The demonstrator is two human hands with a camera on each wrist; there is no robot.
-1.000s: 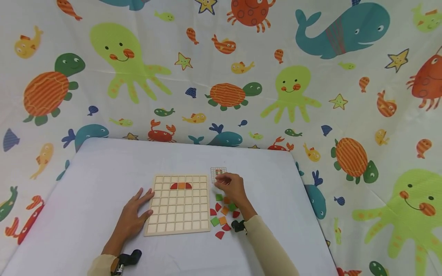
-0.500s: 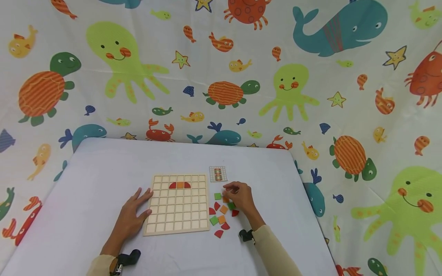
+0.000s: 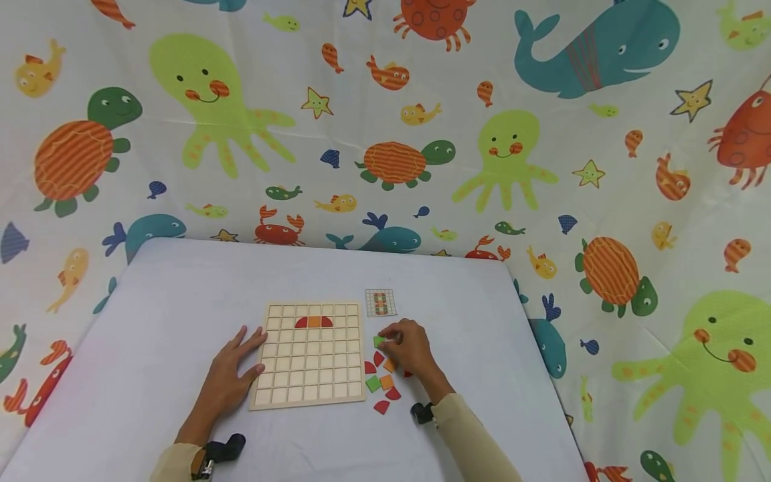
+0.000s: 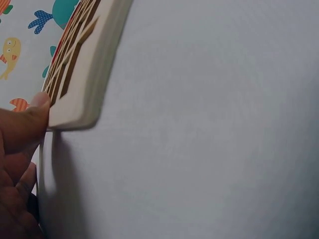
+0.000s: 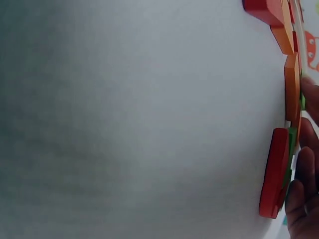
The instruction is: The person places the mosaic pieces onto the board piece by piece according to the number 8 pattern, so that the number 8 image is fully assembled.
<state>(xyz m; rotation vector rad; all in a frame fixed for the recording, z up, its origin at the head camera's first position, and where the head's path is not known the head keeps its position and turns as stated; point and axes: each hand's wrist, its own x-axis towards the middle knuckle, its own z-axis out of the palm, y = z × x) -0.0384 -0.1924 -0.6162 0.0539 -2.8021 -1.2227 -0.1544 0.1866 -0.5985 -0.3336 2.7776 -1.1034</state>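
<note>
In the head view, a wooden grid board (image 3: 307,375) lies on the table. Near its far side, a red curved piece (image 3: 301,323), an orange square (image 3: 314,322) and another red curved piece (image 3: 327,322) form a row. My left hand (image 3: 225,381) rests along the board's left edge, fingers spread; its thumb (image 4: 40,102) touches the corner in the left wrist view. Right of the board, my right hand (image 3: 412,348) pinches a green square tile (image 3: 378,341) between thumb and index finger. The hand partly covers this tile and hides other pieces beneath it.
A small pattern card (image 3: 381,303) lies behind the right hand. Loose pieces lie right of the board, including a green square (image 3: 373,383), an orange square (image 3: 386,382) and a red curved piece (image 3: 381,407). A cloth with sea animals (image 3: 373,201) hangs behind the white table (image 3: 181,301).
My right hand has drawn back from the pattern card toward me, uncovering it, then shifted left onto the green square tile. The left hand stays at the board's edge.
</note>
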